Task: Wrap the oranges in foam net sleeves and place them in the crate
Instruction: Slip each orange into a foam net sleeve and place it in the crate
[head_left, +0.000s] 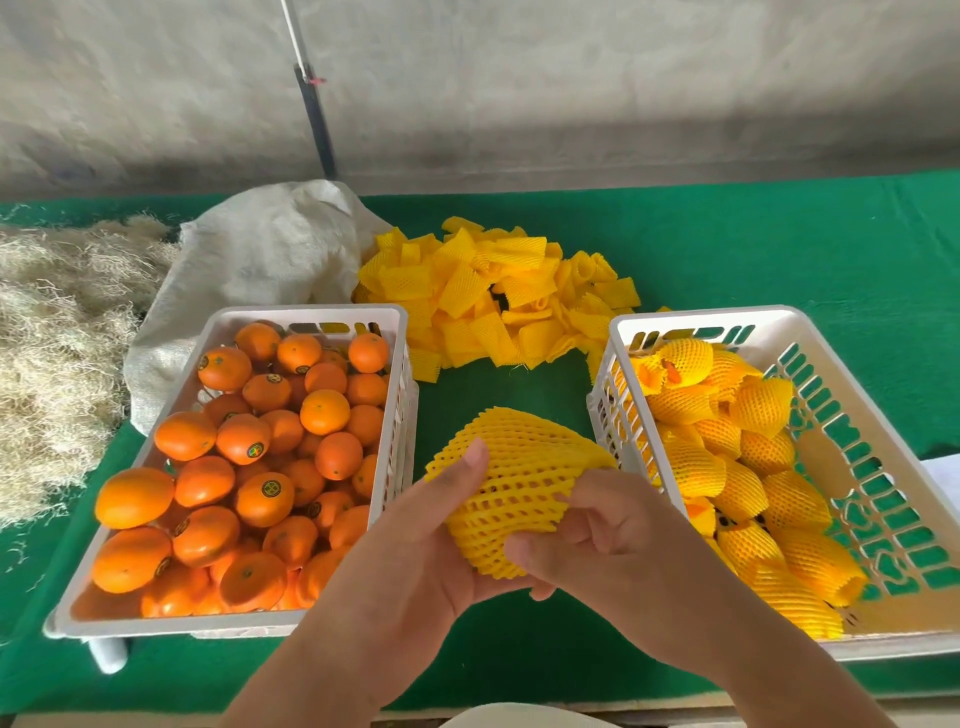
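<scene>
Both hands grip one sleeve (519, 483), fingers curled round it: left hand (441, 525) underneath, right hand (587, 530) pinching the near rim. The orange inside is hidden. Pull the net evenly until both ends close over. The crate (909, 499) lies just right of the right hand; spare sleeves (498, 296) beyond

Grey concrete wall (571, 78) behind green-covered table (779, 249)

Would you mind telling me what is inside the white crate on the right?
The right crate holds a pile of oranges in yellow foam sleeves. The pile covers whatever lies beneath it.
</scene>
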